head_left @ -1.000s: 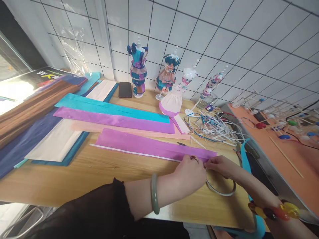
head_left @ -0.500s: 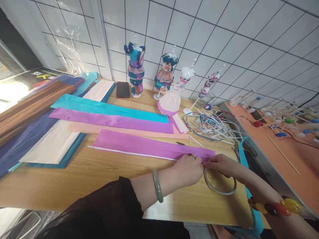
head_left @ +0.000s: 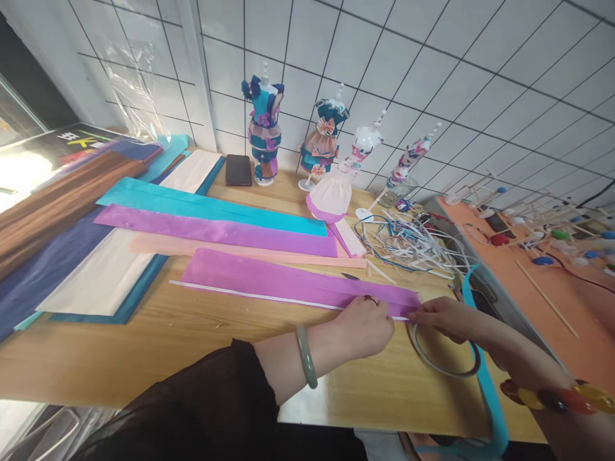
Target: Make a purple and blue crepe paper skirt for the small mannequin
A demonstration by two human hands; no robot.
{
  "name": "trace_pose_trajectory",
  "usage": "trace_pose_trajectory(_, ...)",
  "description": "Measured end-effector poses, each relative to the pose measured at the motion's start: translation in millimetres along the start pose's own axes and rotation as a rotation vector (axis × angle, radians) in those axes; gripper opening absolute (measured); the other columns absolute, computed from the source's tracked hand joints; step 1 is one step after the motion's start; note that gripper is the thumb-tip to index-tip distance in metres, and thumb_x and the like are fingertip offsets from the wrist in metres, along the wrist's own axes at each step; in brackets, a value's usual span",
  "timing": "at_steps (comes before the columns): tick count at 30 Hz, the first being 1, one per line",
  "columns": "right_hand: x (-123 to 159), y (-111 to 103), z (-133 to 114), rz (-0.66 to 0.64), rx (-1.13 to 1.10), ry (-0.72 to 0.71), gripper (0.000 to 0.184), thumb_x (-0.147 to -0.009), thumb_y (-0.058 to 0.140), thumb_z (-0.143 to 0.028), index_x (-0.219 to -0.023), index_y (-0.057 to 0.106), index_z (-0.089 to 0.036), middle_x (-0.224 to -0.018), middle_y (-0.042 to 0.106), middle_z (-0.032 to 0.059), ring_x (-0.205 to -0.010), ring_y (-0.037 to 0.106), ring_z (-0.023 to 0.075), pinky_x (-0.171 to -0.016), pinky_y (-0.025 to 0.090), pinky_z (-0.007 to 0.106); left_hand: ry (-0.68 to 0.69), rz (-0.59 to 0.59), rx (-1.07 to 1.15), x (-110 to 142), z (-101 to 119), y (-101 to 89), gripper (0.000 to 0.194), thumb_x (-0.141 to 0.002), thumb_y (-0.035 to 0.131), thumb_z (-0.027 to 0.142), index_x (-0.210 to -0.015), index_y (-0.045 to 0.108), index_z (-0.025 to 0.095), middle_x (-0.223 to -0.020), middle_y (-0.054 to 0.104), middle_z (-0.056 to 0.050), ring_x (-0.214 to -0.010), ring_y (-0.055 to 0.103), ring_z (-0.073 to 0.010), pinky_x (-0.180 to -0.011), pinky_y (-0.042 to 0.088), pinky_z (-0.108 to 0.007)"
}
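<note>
A long purple paper strip [head_left: 269, 282] lies across the wooden table [head_left: 158, 346], with a thin white tape line [head_left: 250, 293] along its near edge. My left hand [head_left: 365, 326] rests with curled fingers pressed on the strip's near edge close to its right end. My right hand [head_left: 444, 318] pinches the white tape at the strip's right tip. A thin tape ring [head_left: 444, 371] lies on the table just below my right hand.
Teal [head_left: 202, 206], purple and pink paper strips lie behind, with stacked sheets at the left. Dressed mini mannequins [head_left: 263, 131] and a phone [head_left: 239, 170] stand by the tiled wall. A tangle of thin strips [head_left: 408, 243] lies at right. An orange table [head_left: 552, 301] adjoins.
My right hand and the tape ring have shifted right, towards the strip's end. My left hand stays pressed on the strip's edge.
</note>
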State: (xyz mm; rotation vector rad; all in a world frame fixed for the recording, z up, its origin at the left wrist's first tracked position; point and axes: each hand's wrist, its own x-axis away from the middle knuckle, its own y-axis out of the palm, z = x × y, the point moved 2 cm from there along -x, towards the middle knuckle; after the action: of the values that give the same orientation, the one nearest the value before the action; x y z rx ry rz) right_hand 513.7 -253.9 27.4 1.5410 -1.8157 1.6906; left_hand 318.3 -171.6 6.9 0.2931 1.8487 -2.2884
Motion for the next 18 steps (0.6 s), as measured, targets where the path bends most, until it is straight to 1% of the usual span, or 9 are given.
trace_pose_trajectory(4, 7.3, -4.3, 8.3, -0.02, 0.0, -0.022, 0.047, -0.058, 0.065, -0.066, -0.062, 0.051, -0.021, -0.039, 0.02, -0.0121, -0.035, 0.016, 0.0045, -0.037, 0.011, 0.023, -0.01, -0.006, 0.004, -0.3, -0.5, -1.3, 0.022, -0.085, 0.042, 0.015, -0.091, 0.062, 0.011, -0.089, 0.059, -0.012, -0.08, 0.058, -0.0241, -0.062, 0.045, -0.034)
trace_pose_trajectory(7, 11.1, -6.5, 15.9, -0.011, -0.009, -0.074, 0.054, -0.061, 0.06, -0.071, -0.074, 0.059, -0.019, -0.043, 0.023, -0.0111, -0.038, 0.018, 0.0055, -0.039, 0.013, 0.023, -0.008, -0.02, 0.018, -0.9, -1.2, -1.8, 0.02, -0.084, 0.043, 0.015, -0.089, 0.063, 0.011, -0.088, 0.06, -0.011, -0.079, 0.058, -0.0245, -0.062, 0.046, -0.035)
trace_pose_trajectory(10, 8.1, -9.6, 29.0, -0.001, -0.017, -0.098, 0.057, -0.063, 0.057, -0.073, -0.08, 0.061, -0.018, -0.047, 0.025, -0.01, -0.041, 0.018, 0.0058, -0.039, 0.013, 0.023, 0.002, -0.017, 0.026, -1.4, -2.1, -0.9, 0.02, -0.084, 0.043, 0.014, -0.089, 0.062, 0.012, -0.086, 0.06, -0.01, -0.078, 0.058, -0.0238, -0.063, 0.046, -0.035)
trace_pose_trajectory(14, -2.0, -15.4, 47.5, 0.015, 0.026, -0.094, 0.057, -0.063, 0.057, -0.073, -0.076, 0.062, -0.018, -0.049, 0.029, -0.0085, -0.042, 0.021, 0.0063, -0.039, 0.015, 0.023, 0.02, -0.006, 0.023, -1.5, -2.7, 1.3, 0.019, -0.084, 0.044, 0.014, -0.087, 0.062, 0.012, -0.085, 0.06, -0.011, -0.077, 0.058, -0.0224, -0.063, 0.046, -0.035)
trace_pose_trajectory(18, -7.7, -18.7, 54.4, 0.069, 0.048, -0.1, 0.054, -0.061, 0.058, -0.073, -0.067, 0.06, -0.019, -0.046, 0.029, -0.0075, -0.041, 0.024, 0.0068, -0.038, 0.018, 0.023, 0.021, -0.003, 0.019, -1.1, -2.8, 2.1, 0.018, -0.083, 0.044, 0.013, -0.088, 0.062, 0.011, -0.085, 0.06, -0.012, -0.077, 0.059, -0.0229, -0.063, 0.046, -0.035)
